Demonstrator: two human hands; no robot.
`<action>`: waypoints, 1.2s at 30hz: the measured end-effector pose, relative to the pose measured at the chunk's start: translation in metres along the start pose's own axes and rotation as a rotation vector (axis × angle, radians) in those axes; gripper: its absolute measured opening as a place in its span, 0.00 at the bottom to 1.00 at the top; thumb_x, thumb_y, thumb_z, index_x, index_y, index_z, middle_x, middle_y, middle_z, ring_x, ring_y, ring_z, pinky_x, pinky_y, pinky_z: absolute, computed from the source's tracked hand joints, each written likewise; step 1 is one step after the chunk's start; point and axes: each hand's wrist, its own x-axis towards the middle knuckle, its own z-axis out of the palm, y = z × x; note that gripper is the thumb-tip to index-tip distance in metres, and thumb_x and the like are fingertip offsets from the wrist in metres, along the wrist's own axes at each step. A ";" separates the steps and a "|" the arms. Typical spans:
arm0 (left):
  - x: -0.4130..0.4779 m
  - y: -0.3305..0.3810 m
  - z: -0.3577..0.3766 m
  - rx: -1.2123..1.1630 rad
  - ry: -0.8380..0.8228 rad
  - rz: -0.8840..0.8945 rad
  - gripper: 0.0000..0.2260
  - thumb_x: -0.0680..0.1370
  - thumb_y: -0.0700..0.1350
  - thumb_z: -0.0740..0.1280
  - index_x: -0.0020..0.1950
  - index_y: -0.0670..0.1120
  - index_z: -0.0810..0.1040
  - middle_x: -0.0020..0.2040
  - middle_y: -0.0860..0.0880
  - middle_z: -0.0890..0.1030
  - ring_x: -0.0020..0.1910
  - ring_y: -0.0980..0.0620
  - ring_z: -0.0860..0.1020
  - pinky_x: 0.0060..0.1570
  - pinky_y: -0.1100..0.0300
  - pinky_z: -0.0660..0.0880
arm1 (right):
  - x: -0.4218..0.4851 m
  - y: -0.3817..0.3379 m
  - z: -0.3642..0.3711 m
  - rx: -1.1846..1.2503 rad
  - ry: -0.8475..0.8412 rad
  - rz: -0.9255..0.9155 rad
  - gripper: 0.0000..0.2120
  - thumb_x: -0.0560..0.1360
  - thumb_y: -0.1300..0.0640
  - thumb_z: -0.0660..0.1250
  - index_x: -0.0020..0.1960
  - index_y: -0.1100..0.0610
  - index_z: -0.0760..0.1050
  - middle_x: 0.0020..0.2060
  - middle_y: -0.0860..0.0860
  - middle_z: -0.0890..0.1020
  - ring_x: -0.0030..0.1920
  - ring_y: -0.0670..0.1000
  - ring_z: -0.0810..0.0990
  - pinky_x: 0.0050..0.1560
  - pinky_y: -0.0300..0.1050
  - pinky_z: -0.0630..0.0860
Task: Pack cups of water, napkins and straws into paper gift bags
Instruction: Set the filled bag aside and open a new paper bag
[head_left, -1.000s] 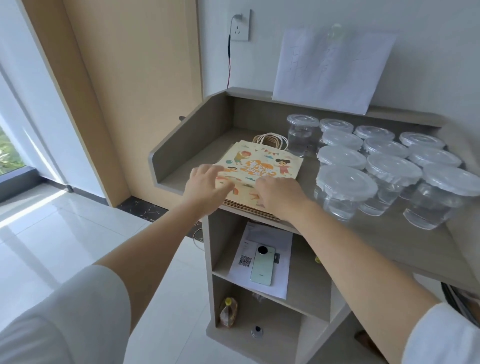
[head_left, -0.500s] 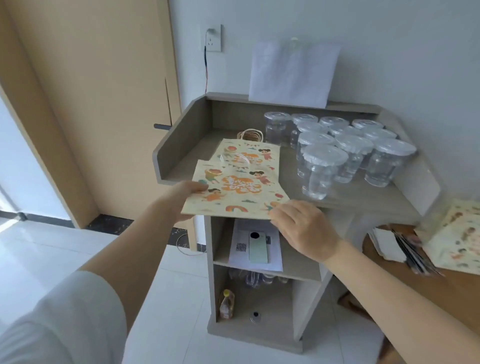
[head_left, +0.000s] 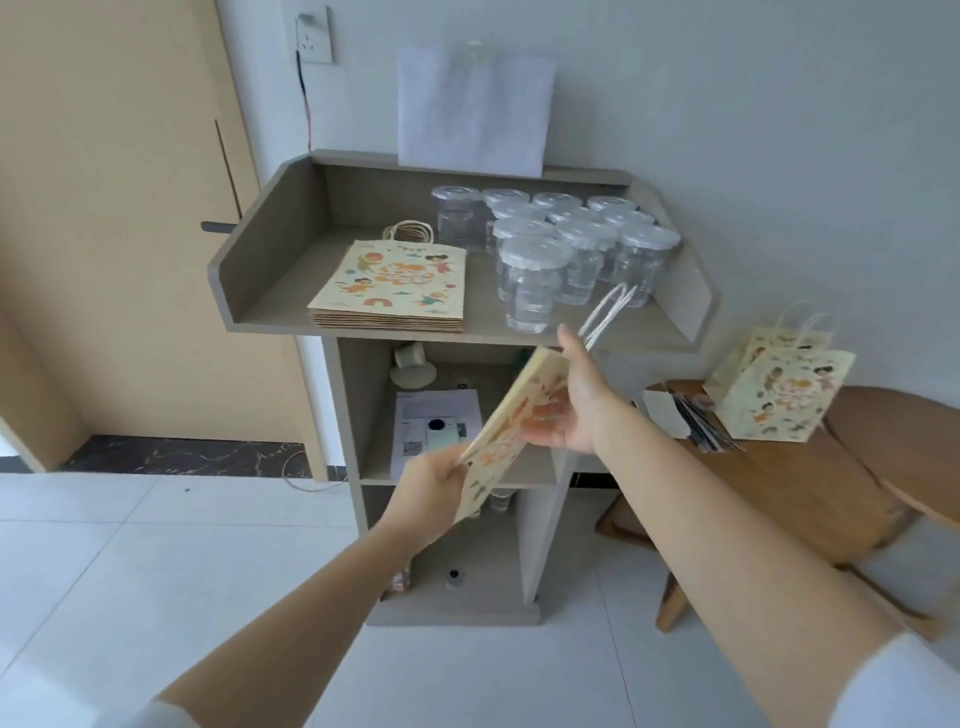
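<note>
Fingers (head_left: 540, 415) of my right hand (head_left: 576, 402) are clamped on the upper part of a flat cream paper gift bag with cartoon print (head_left: 506, 431), thumb up by its white twisted handles (head_left: 605, 317), and my left hand (head_left: 434, 488) has its fingers pinched shut on the bag's lower edge. So I've got it tilted in the air between both hands, in front of the shelves.

Biggest thing around is the grey wooden stand with a walled top, basically my bench (head_left: 270, 249). Off to the right there's a round brown wooden table (head_left: 810, 493). On the bench top, left side, sits a flat stack of the same printed paper bags (head_left: 395, 286), and just beside it on the right a cluster of clear plastic cups of water with white lids (head_left: 561, 254). On the table, an opened printed gift bag (head_left: 779, 395) stands upright, with a pile of white napkins (head_left: 665, 413) and some dark wrapped straws (head_left: 698, 423) lying just beside it. On the shelf under the bench top, a pale green phone (head_left: 441, 434) lies on a white sheet of paper (head_left: 415, 415).
</note>
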 end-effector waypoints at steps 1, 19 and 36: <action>-0.004 0.000 0.010 0.054 -0.006 0.040 0.17 0.81 0.35 0.55 0.62 0.49 0.78 0.49 0.50 0.79 0.40 0.54 0.77 0.30 0.76 0.69 | -0.002 0.001 -0.012 -0.001 0.022 0.024 0.29 0.71 0.32 0.60 0.50 0.59 0.73 0.45 0.59 0.78 0.47 0.58 0.80 0.43 0.54 0.81; -0.013 0.149 0.208 -0.599 -0.455 -0.152 0.21 0.79 0.57 0.61 0.68 0.49 0.69 0.65 0.40 0.74 0.62 0.43 0.76 0.62 0.41 0.72 | -0.075 0.071 -0.234 -0.265 -0.312 -0.279 0.22 0.71 0.61 0.66 0.63 0.46 0.72 0.46 0.54 0.77 0.52 0.56 0.77 0.55 0.53 0.77; 0.000 0.165 0.254 -0.533 -0.643 0.009 0.18 0.77 0.57 0.60 0.61 0.48 0.76 0.58 0.42 0.80 0.56 0.42 0.79 0.56 0.49 0.77 | -0.067 0.050 -0.298 -0.054 -0.018 -0.243 0.14 0.76 0.58 0.59 0.59 0.62 0.70 0.45 0.59 0.75 0.44 0.54 0.77 0.39 0.43 0.77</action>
